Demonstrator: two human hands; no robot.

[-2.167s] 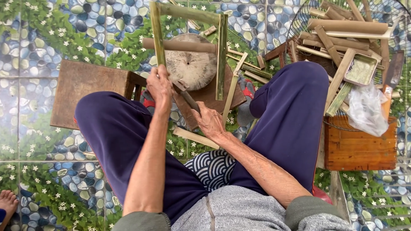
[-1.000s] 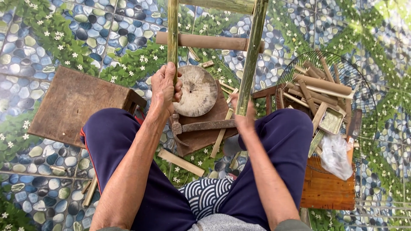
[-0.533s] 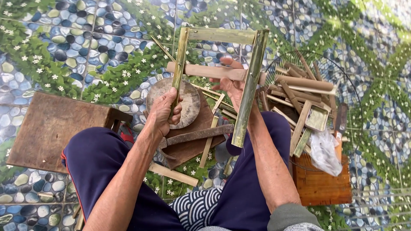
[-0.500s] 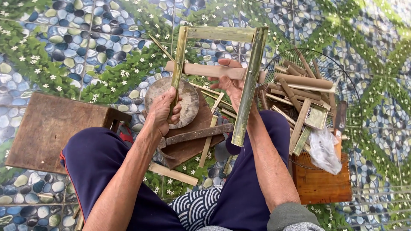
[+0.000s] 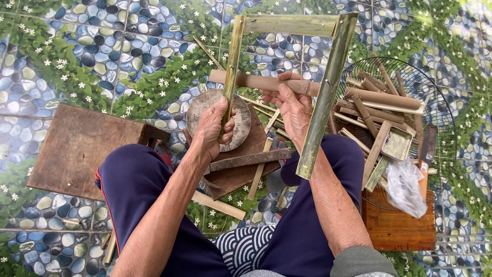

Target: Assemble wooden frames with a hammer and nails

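Note:
A bamboo frame (image 5: 287, 25) of two green uprights joined by a top crosspiece stands in front of me. My left hand (image 5: 214, 128) grips the left upright near its lower end, above a round wooden chopping block (image 5: 241, 120). My right hand (image 5: 292, 105) holds a tan bamboo crossbar (image 5: 256, 82) that spans between the two uprights. The right upright (image 5: 325, 97) hangs beside my right wrist, its lower end free.
A dark flat blade (image 5: 251, 160) lies on a brown board below the block. A wire fan grille (image 5: 435, 97) at the right holds several bamboo pieces. A wooden board (image 5: 77, 149) lies at the left, a small orange wooden stool (image 5: 400, 231) and a plastic bag (image 5: 407, 187) at the right.
The frame has been lifted upright and swung away from me. My right hand moved from near the blade up to the crossbar. The view tilted further forward.

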